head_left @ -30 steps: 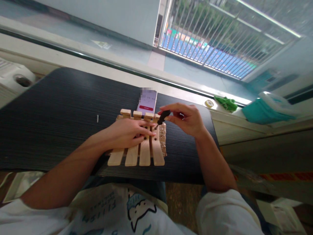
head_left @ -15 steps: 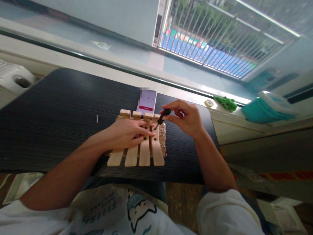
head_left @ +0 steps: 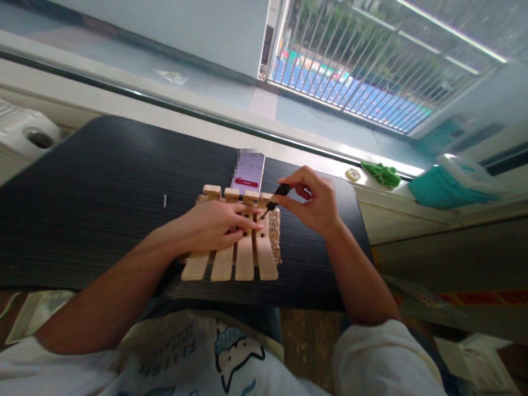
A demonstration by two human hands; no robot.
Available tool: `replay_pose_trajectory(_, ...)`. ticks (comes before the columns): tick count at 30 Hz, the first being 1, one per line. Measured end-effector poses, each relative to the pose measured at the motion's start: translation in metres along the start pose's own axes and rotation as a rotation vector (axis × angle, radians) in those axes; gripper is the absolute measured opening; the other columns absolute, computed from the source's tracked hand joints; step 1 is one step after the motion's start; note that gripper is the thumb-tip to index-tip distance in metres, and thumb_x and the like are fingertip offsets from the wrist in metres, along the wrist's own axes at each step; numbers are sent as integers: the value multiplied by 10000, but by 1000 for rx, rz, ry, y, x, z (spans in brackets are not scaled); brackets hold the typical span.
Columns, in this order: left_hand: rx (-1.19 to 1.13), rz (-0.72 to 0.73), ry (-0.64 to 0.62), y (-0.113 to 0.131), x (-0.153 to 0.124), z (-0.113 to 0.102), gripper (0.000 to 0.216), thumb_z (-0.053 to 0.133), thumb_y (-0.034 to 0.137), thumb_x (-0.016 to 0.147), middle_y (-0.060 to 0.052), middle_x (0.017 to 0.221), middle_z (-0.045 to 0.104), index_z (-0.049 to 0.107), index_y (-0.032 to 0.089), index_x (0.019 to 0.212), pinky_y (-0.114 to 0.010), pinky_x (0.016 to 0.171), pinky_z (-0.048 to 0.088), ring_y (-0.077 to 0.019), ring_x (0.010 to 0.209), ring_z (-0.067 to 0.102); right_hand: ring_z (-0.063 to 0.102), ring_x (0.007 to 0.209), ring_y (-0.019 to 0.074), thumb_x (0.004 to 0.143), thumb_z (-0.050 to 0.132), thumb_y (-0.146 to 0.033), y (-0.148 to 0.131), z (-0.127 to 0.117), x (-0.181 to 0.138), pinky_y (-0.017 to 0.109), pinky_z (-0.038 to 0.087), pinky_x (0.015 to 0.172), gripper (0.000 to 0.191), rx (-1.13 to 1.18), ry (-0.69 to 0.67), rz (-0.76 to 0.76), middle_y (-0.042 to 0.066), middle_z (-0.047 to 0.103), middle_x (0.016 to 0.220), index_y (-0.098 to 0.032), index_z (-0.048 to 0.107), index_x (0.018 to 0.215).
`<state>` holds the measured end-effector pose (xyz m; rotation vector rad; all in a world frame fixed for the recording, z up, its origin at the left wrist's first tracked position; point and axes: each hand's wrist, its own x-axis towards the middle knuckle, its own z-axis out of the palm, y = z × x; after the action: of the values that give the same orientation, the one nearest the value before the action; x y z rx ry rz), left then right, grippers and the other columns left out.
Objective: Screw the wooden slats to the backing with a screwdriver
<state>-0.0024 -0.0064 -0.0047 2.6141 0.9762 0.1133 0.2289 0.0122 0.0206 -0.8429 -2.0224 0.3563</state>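
On my feed, a black table (head_left: 103, 181) bears the slatted wooden rack (head_left: 245, 261); across the rack lies the left hand (head_left: 212, 221), fingers spread, bracing it (I judge); right of the rack, the right hand (head_left: 317, 201) pinches a screwdriver (head_left: 281, 190) angled onto the end slat; left of the rack lies a screw (head_left: 165, 201).

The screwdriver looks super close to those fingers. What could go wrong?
The screwdriver in the right hand might slip and poke the left hand, because its fingers lie right beside the tip.

The wooden pieces could shift if the left hand stopped resting on them.

The small silver screw, or what looks like one, lies loose on the black table, so a bump might roll it away.
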Motion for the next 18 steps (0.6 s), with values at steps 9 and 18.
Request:
replay_pose_trajectory(9, 1, 21, 15, -3, 0, 3, 439, 485, 234, 929, 78, 1486, 524, 642, 461, 1271, -403, 1019, 512, -241, 1255, 609, 398, 499, 55, 779, 735, -305, -7, 4, -3, 236, 414, 509, 177, -133, 64, -34, -79, 558, 642, -225, 582, 822)
replay_pose_trajectory(18, -5, 25, 22, -4, 1, 4, 456, 488, 224, 916, 81, 1487, 521, 638, 473, 1267, -426, 1010, 520, -245, 1261, 608, 445, 533, 54, 837, 718, -280, 2, 3, -1, 234, 425, 521, 135, -40, 8, -226, -47, 621, 734, -226, 622, 916)
